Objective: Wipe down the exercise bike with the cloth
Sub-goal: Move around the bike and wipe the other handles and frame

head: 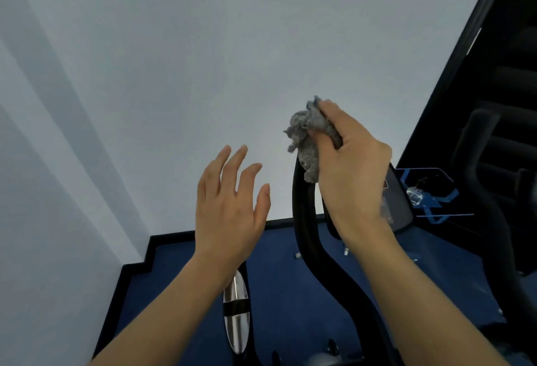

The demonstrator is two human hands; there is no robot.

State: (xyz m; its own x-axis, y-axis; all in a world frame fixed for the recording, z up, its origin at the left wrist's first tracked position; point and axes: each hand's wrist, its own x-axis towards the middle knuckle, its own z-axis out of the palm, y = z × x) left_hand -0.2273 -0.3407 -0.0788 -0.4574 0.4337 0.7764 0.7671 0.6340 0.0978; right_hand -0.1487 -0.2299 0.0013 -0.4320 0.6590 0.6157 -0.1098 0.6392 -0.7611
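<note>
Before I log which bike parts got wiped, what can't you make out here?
Head view only:
- Top of the black handlebar: hidden by the cloth and right hand.
- Console: mostly behind that hand, text unreadable.
- Silver grip: upper end hidden by the open left hand.
- Bike's lower part: cut off by the bottom edge.

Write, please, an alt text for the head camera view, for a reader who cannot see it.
A person's right hand grips a crumpled grey cloth at the top of a black curved handlebar of an exercise bike. The left hand hovers open beside it, holding nothing. Behind are a pale wall and a dark blue floor.
</note>
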